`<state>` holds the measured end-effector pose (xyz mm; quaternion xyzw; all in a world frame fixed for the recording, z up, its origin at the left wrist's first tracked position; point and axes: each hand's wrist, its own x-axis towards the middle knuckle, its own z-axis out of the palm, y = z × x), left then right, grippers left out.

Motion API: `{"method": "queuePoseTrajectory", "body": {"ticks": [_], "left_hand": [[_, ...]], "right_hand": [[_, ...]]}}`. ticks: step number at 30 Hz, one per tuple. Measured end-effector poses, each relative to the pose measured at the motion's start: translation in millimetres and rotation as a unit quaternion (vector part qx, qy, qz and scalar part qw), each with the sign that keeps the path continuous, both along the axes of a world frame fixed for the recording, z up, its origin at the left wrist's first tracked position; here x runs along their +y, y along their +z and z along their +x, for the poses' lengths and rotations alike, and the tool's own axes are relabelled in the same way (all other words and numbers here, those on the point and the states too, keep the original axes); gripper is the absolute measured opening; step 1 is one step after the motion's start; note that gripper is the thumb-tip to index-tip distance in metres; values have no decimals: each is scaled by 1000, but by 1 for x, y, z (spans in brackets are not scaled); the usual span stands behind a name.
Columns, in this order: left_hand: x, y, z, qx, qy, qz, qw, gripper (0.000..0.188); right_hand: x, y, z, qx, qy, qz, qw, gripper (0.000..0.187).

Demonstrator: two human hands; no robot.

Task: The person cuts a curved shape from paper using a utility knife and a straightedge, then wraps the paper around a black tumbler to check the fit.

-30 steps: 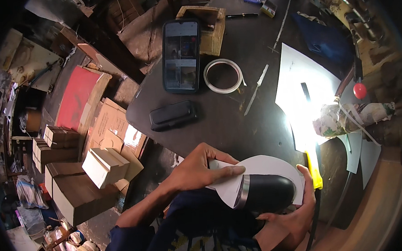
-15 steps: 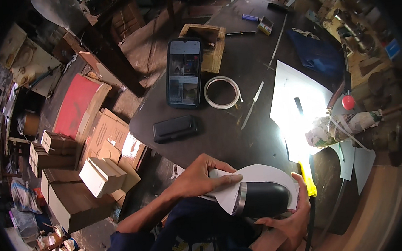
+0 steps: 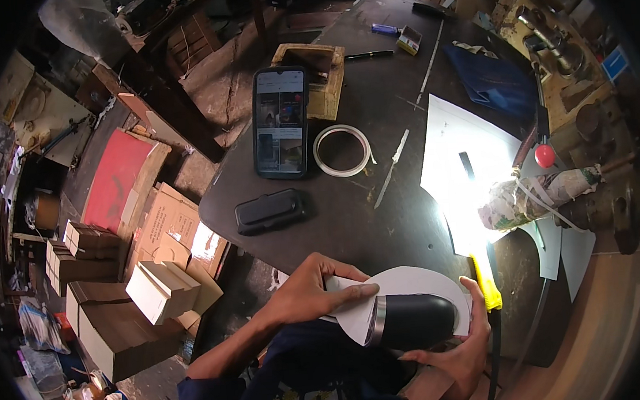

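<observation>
A black, smooth, rounded cylinder with a silver band (image 3: 419, 318), much like a tumbler, lies on its side close to my body. Curved white paper or thin card (image 3: 407, 278) goes behind and partly around it. At the band end, my left hand (image 3: 300, 295) pinches the white sheet between thumb and fingers. My right hand (image 3: 462, 349) cups the rounded far end, with fingers up along the sheet's right edge and the thumb below the cylinder. The underside of the cylinder is hidden.
On the dark table (image 3: 336, 232) are a propped phone (image 3: 280, 122), a tape roll (image 3: 342, 150), a black case (image 3: 271, 210) and a white-streaked knife-like strip (image 3: 391, 168). A bright lamp lights white paper (image 3: 441, 145) beside a yellow-handled tool (image 3: 486, 285). Cardboard boxes (image 3: 112, 330) stand left.
The table and its things sit slightly further left in the picture, as the view has shifted. Both hands keep much the same hold on the sheet and the black cylinder.
</observation>
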<state>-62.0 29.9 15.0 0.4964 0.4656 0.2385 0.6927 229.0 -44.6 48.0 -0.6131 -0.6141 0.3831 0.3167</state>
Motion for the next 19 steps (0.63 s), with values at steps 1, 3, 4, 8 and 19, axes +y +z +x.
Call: {"method": "queuePoseTrajectory", "body": {"ticks": [1, 3, 4, 8, 19], "left_hand": [[-1, -1, 0, -16, 2, 19, 1000, 34], [-3, 0, -1, -17, 5, 19, 1000, 33], [-3, 0, -1, -19, 7, 20, 1000, 33], [-3, 1, -2, -31, 9, 20, 999, 33], [-2, 11, 1, 61, 29, 2, 998, 27]], "right_hand": [[-1, -2, 2, -1, -2, -1, 1000, 136], [-3, -4, 2, -2, -3, -3, 1000, 137], [-3, -4, 1, -2, -2, -1, 1000, 137], [-4, -3, 0, -17, 6, 11, 1000, 136], [-6, 1, -2, -14, -23, -11, 1000, 131]]}}
